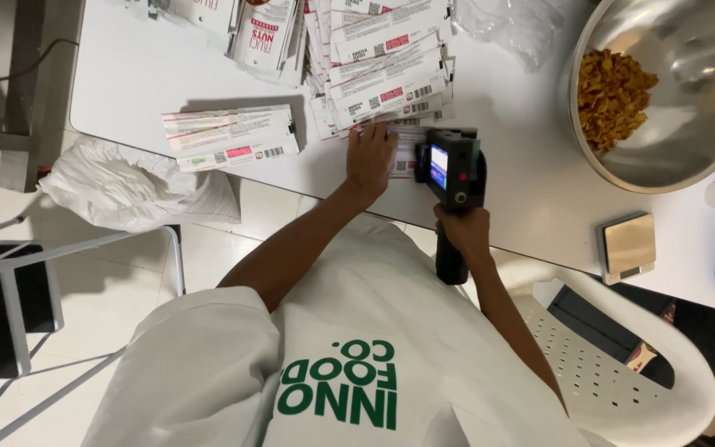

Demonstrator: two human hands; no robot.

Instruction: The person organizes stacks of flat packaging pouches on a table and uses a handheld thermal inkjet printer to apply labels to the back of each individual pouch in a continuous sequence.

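My left hand (370,157) lies flat, fingers spread, on a white flat pouch (405,159) at the near edge of the white table (531,194). My right hand (463,230) grips the handle of a black handheld printer (450,165) with a small lit screen. The printer's head rests on the same pouch, just right of my left hand. A fanned pile of similar white and red pouches (386,74) lies beyond my left hand.
A smaller stack of pouches (229,136) lies to the left. A big steel bowl (688,157) with golden fried snack pieces (614,95) stands at the right, a small scale (626,244) before it. White plastic chair (622,372) lower right, white bag (117,186) and metal frame (10,306) at left.
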